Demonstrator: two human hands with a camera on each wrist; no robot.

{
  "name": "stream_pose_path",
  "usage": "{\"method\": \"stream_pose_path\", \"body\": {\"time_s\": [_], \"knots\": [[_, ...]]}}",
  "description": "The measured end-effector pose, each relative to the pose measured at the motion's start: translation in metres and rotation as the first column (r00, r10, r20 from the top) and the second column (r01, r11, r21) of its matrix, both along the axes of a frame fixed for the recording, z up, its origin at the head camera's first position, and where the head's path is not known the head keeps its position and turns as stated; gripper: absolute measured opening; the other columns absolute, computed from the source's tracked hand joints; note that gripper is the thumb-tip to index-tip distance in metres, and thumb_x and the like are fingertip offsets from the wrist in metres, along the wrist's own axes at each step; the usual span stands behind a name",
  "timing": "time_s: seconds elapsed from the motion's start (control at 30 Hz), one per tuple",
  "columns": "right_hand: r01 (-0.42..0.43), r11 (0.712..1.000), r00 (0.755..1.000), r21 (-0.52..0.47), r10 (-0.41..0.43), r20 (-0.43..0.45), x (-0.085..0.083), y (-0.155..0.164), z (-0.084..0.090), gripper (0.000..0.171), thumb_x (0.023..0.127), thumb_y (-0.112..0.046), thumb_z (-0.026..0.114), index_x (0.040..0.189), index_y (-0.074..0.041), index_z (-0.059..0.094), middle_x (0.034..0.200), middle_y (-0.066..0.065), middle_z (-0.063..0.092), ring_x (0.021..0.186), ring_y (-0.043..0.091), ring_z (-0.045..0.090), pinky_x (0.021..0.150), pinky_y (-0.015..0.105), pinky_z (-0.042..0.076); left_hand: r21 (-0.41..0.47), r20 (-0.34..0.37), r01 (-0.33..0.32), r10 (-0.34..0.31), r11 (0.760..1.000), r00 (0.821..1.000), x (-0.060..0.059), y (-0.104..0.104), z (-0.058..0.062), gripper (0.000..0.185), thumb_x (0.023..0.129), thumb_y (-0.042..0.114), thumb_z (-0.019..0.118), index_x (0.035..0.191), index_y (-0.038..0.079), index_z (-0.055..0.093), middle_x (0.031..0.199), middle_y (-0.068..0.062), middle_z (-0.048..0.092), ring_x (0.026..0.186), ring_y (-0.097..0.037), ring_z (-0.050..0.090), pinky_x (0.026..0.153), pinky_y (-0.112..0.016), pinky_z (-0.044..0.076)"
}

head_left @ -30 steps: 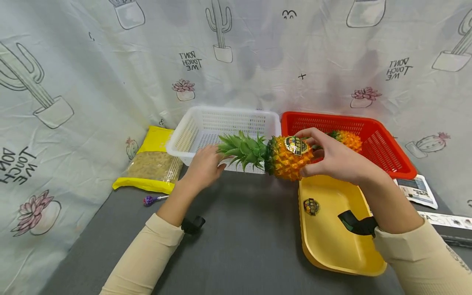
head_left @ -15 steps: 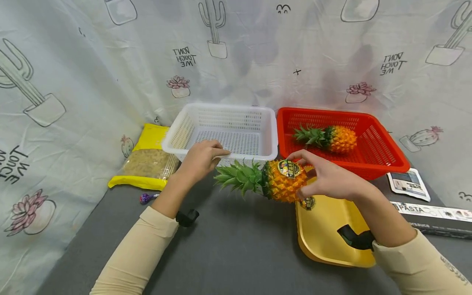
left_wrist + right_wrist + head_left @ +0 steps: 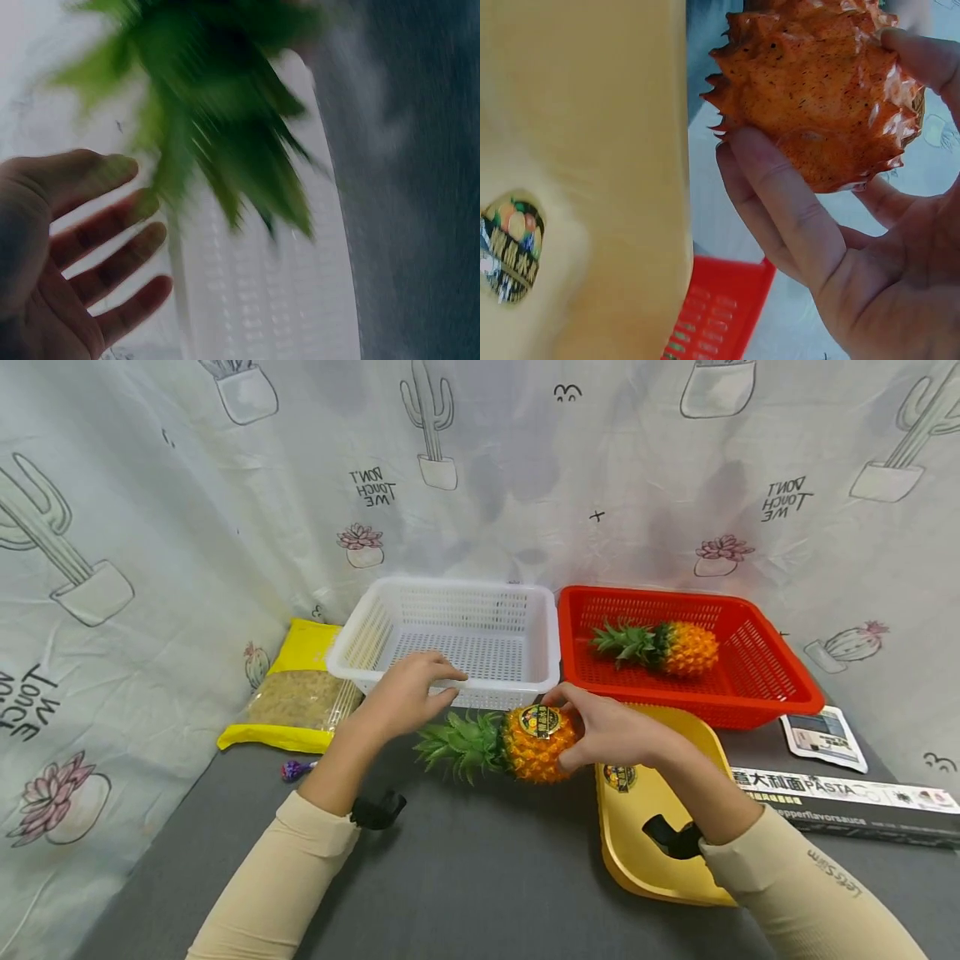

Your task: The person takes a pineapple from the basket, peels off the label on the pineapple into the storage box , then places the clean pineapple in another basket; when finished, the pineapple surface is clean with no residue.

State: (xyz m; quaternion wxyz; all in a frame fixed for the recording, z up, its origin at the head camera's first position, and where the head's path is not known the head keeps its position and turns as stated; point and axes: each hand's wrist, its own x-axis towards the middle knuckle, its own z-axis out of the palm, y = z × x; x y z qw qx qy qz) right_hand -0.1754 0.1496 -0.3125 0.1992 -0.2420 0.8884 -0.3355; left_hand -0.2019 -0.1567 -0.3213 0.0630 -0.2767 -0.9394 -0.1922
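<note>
A small orange pineapple point(image 3: 534, 746) with a green leafy crown point(image 3: 465, 747) lies sideways over the grey table, between my hands. Whether it touches the table I cannot tell. My right hand point(image 3: 609, 728) grips its bottom end, thumb on one side and fingers on the other; the right wrist view shows the spiky orange skin point(image 3: 817, 105) between them. Near the crown, my left hand point(image 3: 408, 695) holds nothing, its fingers spread apart in the left wrist view beside the blurred leaves point(image 3: 217, 112). A round black-and-gold sticker point(image 3: 540, 721) is on the pineapple.
Behind stand a white basket point(image 3: 442, 681) and a red basket point(image 3: 690, 700) with another pineapple point(image 3: 686, 649). A yellow tray point(image 3: 637, 835) sits under my right forearm. A yellow bag point(image 3: 300, 702) and a lollipop point(image 3: 292, 770) lie left, a pasta box point(image 3: 847, 806) and a pouch point(image 3: 825, 737) right.
The pineapple has come forward and to the left in my right hand, away from the red basket and tray. My left hand stays near the crown, its fingers and thumb now apart.
</note>
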Motion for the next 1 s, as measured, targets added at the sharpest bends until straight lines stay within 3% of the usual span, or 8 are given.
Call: {"method": "stream_pose_path", "body": {"time_s": [0.2, 0.33, 0.47, 0.77, 1.0], "knots": [[0.002, 1.0, 1.0, 0.018, -0.002, 0.017, -0.006, -0.017, -0.007, 0.074, 0.074, -0.02, 0.081, 0.139, -0.015, 0.047, 0.133, 0.015, 0.059, 0.11, 0.029, 0.059, 0.088, 0.04, 0.053, 0.117, 0.066, 0.097, -0.105, 0.988, 0.992, 0.023, 0.015, 0.0, 0.039, 0.1, 0.033, 0.067, 0.132, 0.012, 0.071, 0.125, -0.007, 0.07, 0.112, -0.028, 0.067, 0.094, -0.047, 0.054], [-0.004, 1.0, 1.0, 0.026, 0.003, 0.02, -0.008, -0.025, -0.011, 0.074, 0.074, -0.02, 0.081, 0.139, -0.013, 0.046, 0.133, 0.014, 0.06, 0.107, 0.027, 0.06, 0.089, 0.04, 0.052, 0.055, 0.133, 0.083, -0.089, 0.995, 0.987, 0.033, 0.026, -0.002, 0.068, 0.09, 0.052, 0.075, 0.145, 0.015, 0.061, 0.14, -0.003, 0.063, 0.125, -0.025, 0.062, 0.103, -0.047, 0.052], [-0.003, 1.0, 1.0, 0.016, 0.003, 0.03, -0.008, -0.029, -0.015, 0.073, 0.073, -0.019, 0.08, 0.137, -0.013, 0.046, 0.125, 0.012, 0.063, 0.102, 0.025, 0.062, 0.087, 0.037, 0.053, -0.003, 0.164, 0.086, -0.084, 0.996, 0.983, 0.036, 0.033, -0.009, 0.083, 0.082, 0.058, 0.08, 0.149, 0.014, 0.055, 0.146, -0.002, 0.058, 0.131, -0.023, 0.057, 0.109, -0.047, 0.049], [-0.029, 0.999, 0.999, 0.023, 0.028, 0.034, -0.008, -0.044, -0.02, 0.07, 0.073, -0.016, 0.081, 0.134, -0.012, 0.046, 0.111, 0.008, 0.065, 0.095, 0.022, 0.062, 0.083, 0.033, 0.055, -0.003, 0.196, 0.086, -0.084, 0.996, 0.977, 0.034, 0.03, -0.02, 0.069, 0.077, 0.048, 0.085, 0.132, 0.012, 0.062, 0.125, 0.0, 0.065, 0.109, -0.017, 0.06, 0.096, -0.038, 0.052], [-0.053, 0.998, 0.991, 0.038, 0.048, 0.125, -0.014, -0.047, -0.012, 0.073, 0.075, -0.018, 0.083, 0.136, -0.01, 0.044, 0.12, 0.012, 0.062, 0.102, 0.024, 0.06, 0.085, 0.034, 0.056, 0.017, 0.16, 0.094, -0.096, 0.995, 0.983, 0.031, 0.029, -0.024, 0.064, 0.072, 0.043, 0.081, 0.126, 0.014, 0.063, 0.118, 0.002, 0.065, 0.103, -0.015, 0.06, 0.091, -0.036, 0.052]]}}
